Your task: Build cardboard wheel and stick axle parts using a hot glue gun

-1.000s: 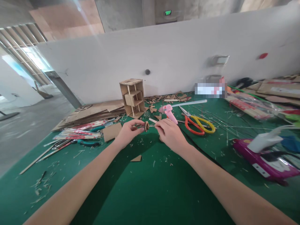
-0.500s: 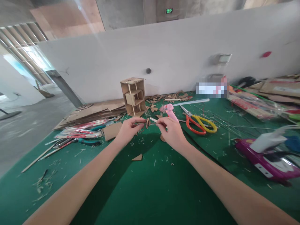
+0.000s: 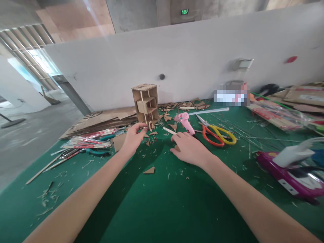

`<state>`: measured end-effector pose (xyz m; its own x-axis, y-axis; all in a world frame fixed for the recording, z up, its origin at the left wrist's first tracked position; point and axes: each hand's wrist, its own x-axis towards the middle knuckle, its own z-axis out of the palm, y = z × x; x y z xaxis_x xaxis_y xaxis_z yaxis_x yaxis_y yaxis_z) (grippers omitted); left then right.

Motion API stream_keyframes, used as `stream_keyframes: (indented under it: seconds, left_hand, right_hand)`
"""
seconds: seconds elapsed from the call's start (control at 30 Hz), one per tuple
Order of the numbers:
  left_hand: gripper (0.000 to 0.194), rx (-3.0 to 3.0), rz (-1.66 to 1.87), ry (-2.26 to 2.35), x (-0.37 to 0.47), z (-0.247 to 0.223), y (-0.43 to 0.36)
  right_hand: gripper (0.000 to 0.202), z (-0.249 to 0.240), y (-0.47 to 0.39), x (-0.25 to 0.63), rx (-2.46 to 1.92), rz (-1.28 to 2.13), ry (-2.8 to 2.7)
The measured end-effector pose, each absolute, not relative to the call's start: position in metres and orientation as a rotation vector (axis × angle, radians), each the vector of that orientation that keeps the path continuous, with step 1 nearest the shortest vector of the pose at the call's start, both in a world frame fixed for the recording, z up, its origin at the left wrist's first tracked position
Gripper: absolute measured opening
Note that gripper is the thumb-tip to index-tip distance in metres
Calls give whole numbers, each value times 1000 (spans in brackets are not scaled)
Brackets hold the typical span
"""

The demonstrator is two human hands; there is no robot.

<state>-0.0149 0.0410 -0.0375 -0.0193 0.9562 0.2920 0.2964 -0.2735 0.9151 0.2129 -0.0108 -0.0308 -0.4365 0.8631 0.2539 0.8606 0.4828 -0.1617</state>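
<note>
My left hand point(image 3: 133, 136) pinches a thin metal-looking rod. A small round cardboard disc point(image 3: 151, 126) sits on the rod, just past the fingertips. My right hand point(image 3: 188, 148) is low over the green table, its thumb and fingers apart. A small brown cardboard piece point(image 3: 177, 148) shows partly between them; whether they touch it I cannot tell. A pale short stick point(image 3: 169, 130) lies at the tips of the right fingers. Just beyond that hand is a pink glue gun point(image 3: 186, 122) with a long clear glue stick in its back.
A cardboard box frame with shelves point(image 3: 144, 103) stands behind the left hand. Scissors point(image 3: 215, 133) lie right of the glue gun. Skewer bundles point(image 3: 88, 141) and pliers point(image 3: 97, 153) lie left. A purple power strip point(image 3: 286, 175) is at right. Cardboard scraps point(image 3: 167, 118) litter the back.
My right hand has let go of the rod, moved down a little toward the table and spread its fingers. The left hand has shifted slightly left and up with the rod and disc.
</note>
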Motion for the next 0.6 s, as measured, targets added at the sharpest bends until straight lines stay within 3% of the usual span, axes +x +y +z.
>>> stream_keyframes:
  seconds: [0.3,0.6]
  left_hand:
    - [28,1522,1334,1200,-9,-36,37]
    - [31,1566,1254,1174,-4,-35,34]
  right_hand:
    - [25,-25,-7,210,-1485,86,-2080]
    - [29,-26,-13,213,-1558,-97,-2412]
